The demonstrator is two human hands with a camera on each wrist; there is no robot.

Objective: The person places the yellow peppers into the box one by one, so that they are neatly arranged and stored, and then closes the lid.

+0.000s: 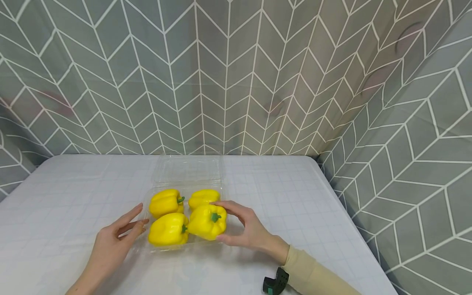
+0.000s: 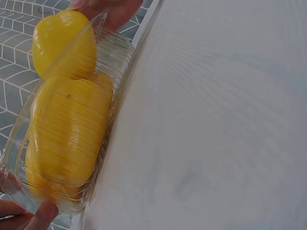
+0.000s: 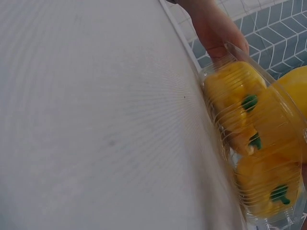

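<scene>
A clear plastic clamshell tray [image 1: 146,245] sits on the table with its lid [image 1: 188,170] folded open toward the back. It holds several yellow bell peppers with green stems. My right hand [image 1: 217,221] curls round the front right pepper [image 1: 203,223], index finger on top and thumb at its near side. My left hand [image 1: 138,217] lies at the tray's left side, its straight fingers against the rim beside the front left pepper [image 1: 167,229]. In the left wrist view the tray wall [image 2: 115,57] covers one pepper [image 2: 67,129], while another pepper [image 2: 62,40] rises above the rim.
A white gridded cloth [image 1: 295,192] covers the table, whose right edge runs close to the grey chevron backdrop [image 1: 405,143]. The same backdrop closes off the back. A black wrist device [image 1: 275,282] shows on my right forearm.
</scene>
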